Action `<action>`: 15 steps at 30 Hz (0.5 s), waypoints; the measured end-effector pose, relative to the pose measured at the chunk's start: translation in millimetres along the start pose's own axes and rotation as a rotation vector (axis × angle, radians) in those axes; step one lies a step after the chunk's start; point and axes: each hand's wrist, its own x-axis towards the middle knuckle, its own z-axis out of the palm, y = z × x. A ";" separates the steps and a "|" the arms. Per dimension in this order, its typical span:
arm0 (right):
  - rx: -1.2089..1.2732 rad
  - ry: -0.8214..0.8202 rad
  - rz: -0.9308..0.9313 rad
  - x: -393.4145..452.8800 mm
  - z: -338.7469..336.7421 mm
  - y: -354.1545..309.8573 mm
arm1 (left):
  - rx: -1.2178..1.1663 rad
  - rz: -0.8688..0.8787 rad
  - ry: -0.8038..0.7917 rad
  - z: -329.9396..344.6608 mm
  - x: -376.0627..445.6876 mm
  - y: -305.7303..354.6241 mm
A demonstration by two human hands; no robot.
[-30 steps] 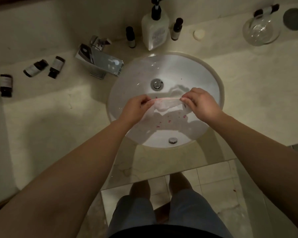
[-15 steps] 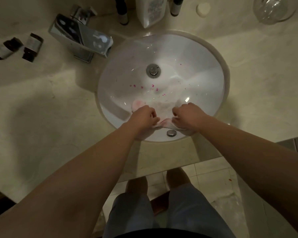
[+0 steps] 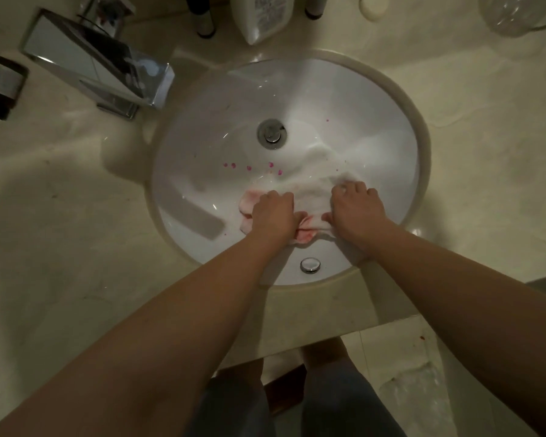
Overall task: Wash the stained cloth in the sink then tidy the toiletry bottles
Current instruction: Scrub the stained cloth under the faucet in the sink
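Both bare forearms are extended forward and downward from the lower corners of the view, converging toward the centre. The left hand (image 3: pixel 273 212) is positioned palm down with the knuckles uppermost; its fingers are curled and its thumb is turned inward toward the right hand, gripping the cloth (image 3: pixel 309 197). The right hand (image 3: pixel 356 209) is positioned palm down just beside the left, with a narrow gap between them; its fingers are bent over the cloth and its thumb is pointed toward the left hand, also gripping. Both wrists are held roughly straight. Bare legs and shorts are visible below, between the forearms
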 end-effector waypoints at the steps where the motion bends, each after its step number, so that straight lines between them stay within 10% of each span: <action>1: -0.022 0.027 0.013 5.1 -0.5 3.8 | -0.020 -0.007 0.029 1.6 6.3 5.3; 15: -0.011 0.157 -0.100 102.6 -25.3 19.6 | -0.288 -0.237 0.043 -37.8 120.1 49.8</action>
